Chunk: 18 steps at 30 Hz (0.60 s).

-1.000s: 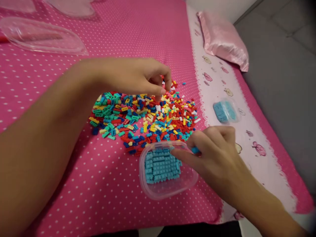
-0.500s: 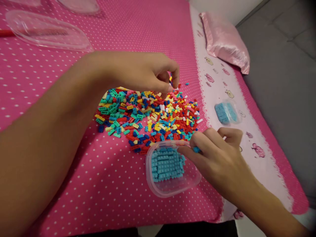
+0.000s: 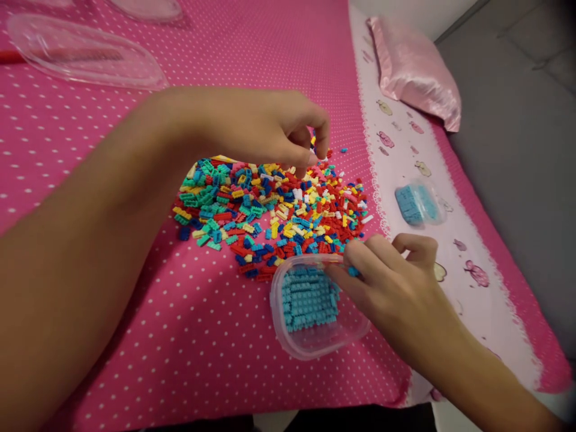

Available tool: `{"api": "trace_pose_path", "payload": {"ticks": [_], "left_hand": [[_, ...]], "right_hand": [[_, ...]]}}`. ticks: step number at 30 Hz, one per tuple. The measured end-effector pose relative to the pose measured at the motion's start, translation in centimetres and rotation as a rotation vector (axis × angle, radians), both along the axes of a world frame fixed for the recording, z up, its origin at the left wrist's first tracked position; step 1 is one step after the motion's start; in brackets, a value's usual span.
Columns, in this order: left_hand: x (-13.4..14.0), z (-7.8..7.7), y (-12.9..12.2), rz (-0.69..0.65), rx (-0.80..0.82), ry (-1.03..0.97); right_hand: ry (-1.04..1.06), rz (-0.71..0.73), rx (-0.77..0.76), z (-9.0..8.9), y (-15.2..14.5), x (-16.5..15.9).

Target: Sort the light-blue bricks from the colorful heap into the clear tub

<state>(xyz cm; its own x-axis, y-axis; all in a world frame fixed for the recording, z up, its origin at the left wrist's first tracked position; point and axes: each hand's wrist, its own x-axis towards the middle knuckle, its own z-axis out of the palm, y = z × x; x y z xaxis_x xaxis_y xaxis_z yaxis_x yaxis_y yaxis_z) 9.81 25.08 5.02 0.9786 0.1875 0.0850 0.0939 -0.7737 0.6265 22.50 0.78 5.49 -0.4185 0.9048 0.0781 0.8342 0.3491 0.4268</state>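
Note:
My left hand hovers over a pile of small coloured building bricks. Its thumb and index tips come close together in a pinch; whatever lies between them is too small to make out. At the rim of a clear plastic container, my right hand has its fingers curled round a blue building brick, thumb stretched over the opening. Inside the container, light-blue bricks are packed in tight rows. The right fingertips are partly hidden.
A second clear container with light-blue bricks stands on the right. Behind it lies a pink satin pillow. Clear lids, one over a red stick-like object, rest at upper left. Pink dotted cloth covers the surface.
The view has shifted slightly. Both hands keep nearly the same pose, the left over the pile and the right at the container with the blue brick.

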Motion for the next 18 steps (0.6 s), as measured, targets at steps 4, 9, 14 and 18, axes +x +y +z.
{"api": "trace_pose_path", "payload": {"ticks": [4, 9, 14, 18], "left_hand": [[-0.08, 0.12, -0.1, 0.002, -0.03, 0.005], [0.12, 0.08, -0.04, 0.016, -0.035, 0.011], [0.31, -0.13, 0.13, 0.015, 0.002, -0.01], [0.42, -0.25, 0.24, 0.014, -0.007, -0.012]], "right_hand": [[-0.006, -0.014, 0.001, 0.01, -0.01, -0.07], [0.052, -0.06, 0.043, 0.0, -0.38, 0.12], [0.044, -0.097, 0.082, -0.5, -0.38, -0.44], [0.037, -0.096, 0.065, -0.59, -0.26, -0.81]]}}
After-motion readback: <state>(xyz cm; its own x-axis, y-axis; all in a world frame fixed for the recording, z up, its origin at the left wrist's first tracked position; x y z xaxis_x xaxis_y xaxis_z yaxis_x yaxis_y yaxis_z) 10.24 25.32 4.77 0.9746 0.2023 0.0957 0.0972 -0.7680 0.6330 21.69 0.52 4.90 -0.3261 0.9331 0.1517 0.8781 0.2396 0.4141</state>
